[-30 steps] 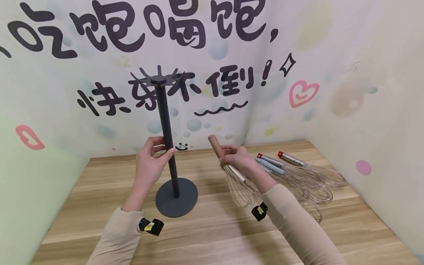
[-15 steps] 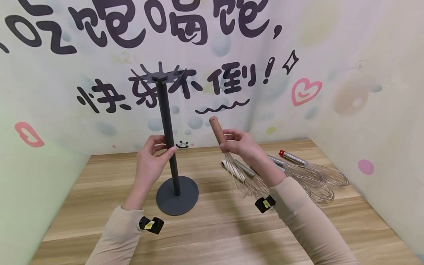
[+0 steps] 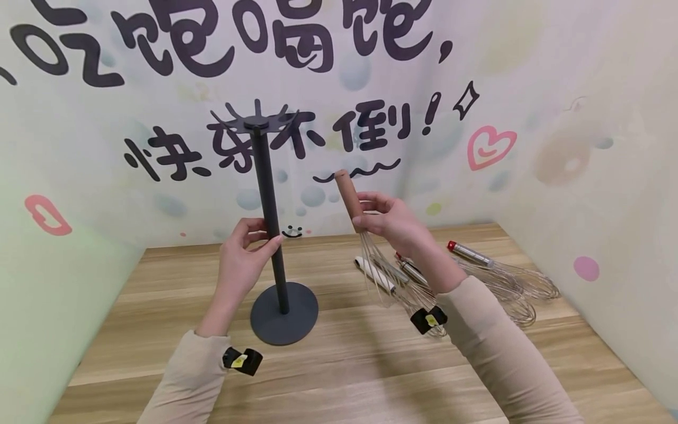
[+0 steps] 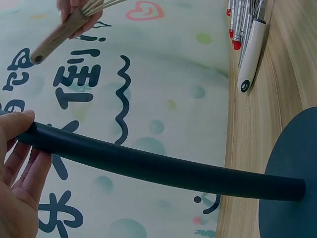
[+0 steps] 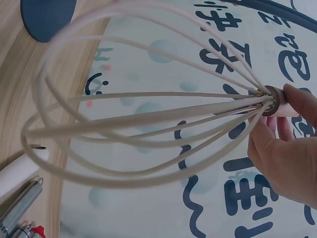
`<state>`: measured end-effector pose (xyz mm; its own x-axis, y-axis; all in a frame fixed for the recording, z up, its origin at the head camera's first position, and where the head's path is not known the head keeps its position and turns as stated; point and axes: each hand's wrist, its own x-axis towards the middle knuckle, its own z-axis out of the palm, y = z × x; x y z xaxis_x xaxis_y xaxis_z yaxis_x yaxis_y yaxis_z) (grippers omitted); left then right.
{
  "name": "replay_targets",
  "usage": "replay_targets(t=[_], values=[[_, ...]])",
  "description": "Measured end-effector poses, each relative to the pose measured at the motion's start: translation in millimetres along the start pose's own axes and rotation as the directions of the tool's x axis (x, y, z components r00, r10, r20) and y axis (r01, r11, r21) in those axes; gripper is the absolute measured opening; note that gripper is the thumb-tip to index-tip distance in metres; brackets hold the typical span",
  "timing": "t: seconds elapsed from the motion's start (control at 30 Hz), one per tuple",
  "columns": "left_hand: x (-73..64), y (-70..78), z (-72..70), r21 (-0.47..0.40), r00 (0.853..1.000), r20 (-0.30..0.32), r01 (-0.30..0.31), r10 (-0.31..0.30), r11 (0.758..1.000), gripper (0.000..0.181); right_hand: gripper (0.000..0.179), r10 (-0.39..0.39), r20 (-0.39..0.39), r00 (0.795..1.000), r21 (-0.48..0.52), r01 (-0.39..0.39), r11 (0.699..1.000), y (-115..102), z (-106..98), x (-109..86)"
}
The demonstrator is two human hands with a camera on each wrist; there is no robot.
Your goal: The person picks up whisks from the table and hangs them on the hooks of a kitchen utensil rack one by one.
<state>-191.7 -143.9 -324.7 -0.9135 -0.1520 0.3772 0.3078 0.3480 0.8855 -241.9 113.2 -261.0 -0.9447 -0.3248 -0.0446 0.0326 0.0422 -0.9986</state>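
Note:
A dark utensil stand [image 3: 269, 200] with a round base and a ring of hooks on top stands upright on the table. My left hand [image 3: 245, 259] grips its pole at mid-height, thumb on the near side. To the right, my right hand [image 3: 394, 227] pinches a whisk [image 3: 349, 200] by the lower end of its brown handle. That whisk is off the table, handle up and tilted left, its pale wire loops hanging down. In the right wrist view the whisk's loops [image 5: 148, 121] spread wide, and its handle is mostly hidden by the fingers.
On the wooden table [image 3: 328, 365] at the right lie several more whisks, among them a white-handled whisk [image 3: 375, 274] and a red-tipped metal whisk [image 3: 468, 253]. My right forearm covers part of them. A printed wall [image 3: 318, 203] closes off the back, with further walls at both sides.
My right hand has lifted the brown-handled whisk up from beside the other whisks, uncovering the white-handled one. My left hand has kept its grip on the stand's pole.

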Motion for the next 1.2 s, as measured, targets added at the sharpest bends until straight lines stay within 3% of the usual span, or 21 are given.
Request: replay_targets(t=[0.63, 1.03, 1.2], values=[[-0.5, 1.4, 0.4, 0.002, 1.0, -0.002, 0.014, -0.014, 1.0, 0.033, 0.053, -0.087, 0.03, 0.996, -0.033, 0.088, 0.996, -33.6, 10.8, -14.3], [-0.6, 4.5, -0.9, -0.008, 1.0, 0.002, 0.026, -0.026, 1.0, 0.031, 0.051, -0.17, 0.09, 0.981, 0.013, 0.169, 0.985, -51.9, 20.4, -24.3], [-1.3, 2.9, -0.9, -0.004, 0.999, 0.003, 0.032, -0.032, 0.999, 0.031, 0.049, -0.187, 0.072, 0.98, 0.032, 0.185, 0.982, -58.4, 25.5, -28.0]])
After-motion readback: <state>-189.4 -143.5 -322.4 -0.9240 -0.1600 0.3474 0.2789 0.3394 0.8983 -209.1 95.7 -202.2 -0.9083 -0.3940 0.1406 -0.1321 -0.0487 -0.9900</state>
